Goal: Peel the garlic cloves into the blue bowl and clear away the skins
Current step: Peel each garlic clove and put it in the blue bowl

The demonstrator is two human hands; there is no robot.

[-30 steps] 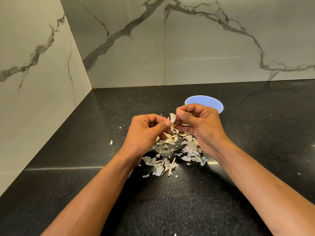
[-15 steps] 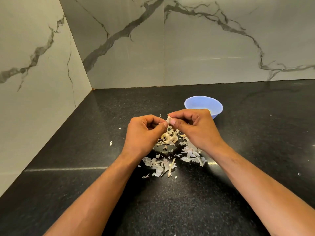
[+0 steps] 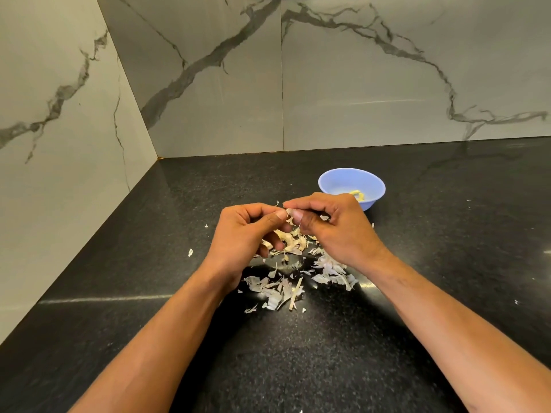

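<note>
Black speckled surface, glossy, running back to a corner formed by grey marble-look wall panels with dark veins. Blue bowl toward the back of the surface, right of centre, with a few pale yellow peeled cloves at its bottom; near rim partly hidden behind the right hand. Both hands raised over the middle of the surface, thumbs nearly meeting. Left hand with fingers curled, thumb and forefinger pinching a small garlic clove; right hand gripping the same clove from the other side, its fingers curled over it. Clove mostly covered, only a whitish papery edge showing between the thumbs. Heap of skins on the surface below and between the wrists, partly screened by both hands. Stray flakes lying apart toward the left edge, others scattered toward the right edge. No labels, brands or writing readable anywhere.
</note>
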